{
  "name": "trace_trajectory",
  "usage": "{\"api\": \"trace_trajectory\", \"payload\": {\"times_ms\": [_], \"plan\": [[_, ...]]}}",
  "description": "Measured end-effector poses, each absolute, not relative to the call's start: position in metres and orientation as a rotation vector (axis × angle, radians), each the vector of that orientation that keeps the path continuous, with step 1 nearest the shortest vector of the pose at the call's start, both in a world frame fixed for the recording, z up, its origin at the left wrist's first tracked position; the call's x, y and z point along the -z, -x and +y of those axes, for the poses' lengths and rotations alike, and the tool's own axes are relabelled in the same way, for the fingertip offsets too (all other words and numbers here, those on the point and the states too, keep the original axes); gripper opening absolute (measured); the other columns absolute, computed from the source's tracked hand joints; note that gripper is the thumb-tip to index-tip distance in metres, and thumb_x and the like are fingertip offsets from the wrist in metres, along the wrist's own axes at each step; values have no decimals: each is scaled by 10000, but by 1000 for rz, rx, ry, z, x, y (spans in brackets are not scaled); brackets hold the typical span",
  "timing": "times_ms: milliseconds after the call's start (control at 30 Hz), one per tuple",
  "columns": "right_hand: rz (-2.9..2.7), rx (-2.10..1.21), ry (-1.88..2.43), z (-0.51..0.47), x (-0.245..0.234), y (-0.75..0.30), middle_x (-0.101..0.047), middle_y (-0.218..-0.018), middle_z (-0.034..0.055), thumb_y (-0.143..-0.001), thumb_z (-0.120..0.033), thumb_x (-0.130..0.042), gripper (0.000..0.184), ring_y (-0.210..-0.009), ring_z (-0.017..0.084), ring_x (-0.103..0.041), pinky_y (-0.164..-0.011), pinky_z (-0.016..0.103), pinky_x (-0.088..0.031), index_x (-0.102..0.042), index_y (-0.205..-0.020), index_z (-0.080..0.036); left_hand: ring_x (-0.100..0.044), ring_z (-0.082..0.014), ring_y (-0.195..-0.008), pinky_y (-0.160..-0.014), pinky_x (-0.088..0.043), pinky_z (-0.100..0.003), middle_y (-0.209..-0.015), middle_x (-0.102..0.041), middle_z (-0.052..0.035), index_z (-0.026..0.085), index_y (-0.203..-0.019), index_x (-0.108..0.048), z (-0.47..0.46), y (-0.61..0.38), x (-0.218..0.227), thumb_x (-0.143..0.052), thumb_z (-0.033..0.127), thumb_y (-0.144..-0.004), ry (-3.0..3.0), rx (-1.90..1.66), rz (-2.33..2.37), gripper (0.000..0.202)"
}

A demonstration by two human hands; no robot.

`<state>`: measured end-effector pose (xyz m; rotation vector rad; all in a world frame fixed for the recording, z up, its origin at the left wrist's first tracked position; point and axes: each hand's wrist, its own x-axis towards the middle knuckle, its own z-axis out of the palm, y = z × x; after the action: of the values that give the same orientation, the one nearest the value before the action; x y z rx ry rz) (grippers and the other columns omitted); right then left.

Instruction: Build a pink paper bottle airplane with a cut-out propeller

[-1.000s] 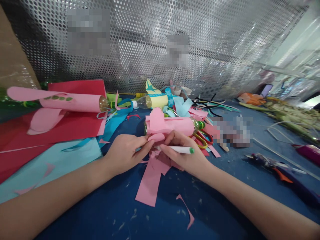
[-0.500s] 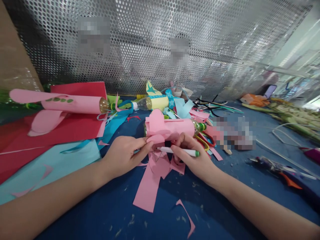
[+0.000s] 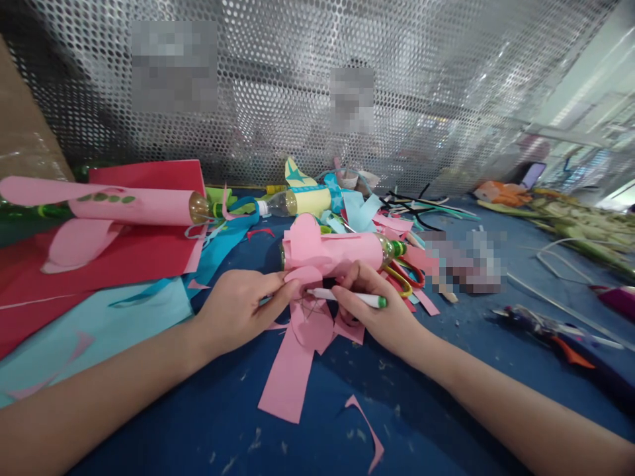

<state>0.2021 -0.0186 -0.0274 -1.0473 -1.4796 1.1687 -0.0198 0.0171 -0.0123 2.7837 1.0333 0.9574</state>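
Note:
In my right hand [image 3: 372, 304] is a slim white marker [image 3: 350, 297] with a green end, held in a pen grip, its tip over pink paper. My left hand [image 3: 245, 307] pinches the edge of a rounded pink paper flap [image 3: 303, 274]. Below the flap lies a rounded pink paper piece [image 3: 312, 327] with dark lines of a star drawn on it. Under that piece, a pink paper strip [image 3: 288, 380] reaches towards me. Just behind both hands, a clear bottle wrapped in pink paper [image 3: 350, 251] lies on its side, its green neck to the right.
Another pink-wrapped bottle [image 3: 133, 206] lies on red paper [image 3: 149, 254] at left. Light blue paper [image 3: 133, 317] is nearer. Yellow and red scissor handles [image 3: 404, 281] sit beside the bottle. A yellow-wrapped bottle [image 3: 310, 200] lies behind. A perforated metal panel [image 3: 278, 86] borders the back.
The whole view has shifted slightly, moving things a little to the left. The marker has moved slightly left over the paper. Both hands keep their hold.

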Motion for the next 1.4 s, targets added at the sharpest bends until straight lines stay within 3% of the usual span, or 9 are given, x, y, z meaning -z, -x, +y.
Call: {"api": "trace_trajectory", "payload": {"times_ms": [1400], "plan": [[-1439,-1174,1065,-19,27,-201,-536,-566,-66,-853,-342,-624,243,-465,87,-446,-465,236,-359,-458,-720,-224,-609,-132,-455,-441,-355,-232,-507,-651,-1,161,-693,-697,14,16,4,-358,346,-992,-2834,-960,1011,488]]}}
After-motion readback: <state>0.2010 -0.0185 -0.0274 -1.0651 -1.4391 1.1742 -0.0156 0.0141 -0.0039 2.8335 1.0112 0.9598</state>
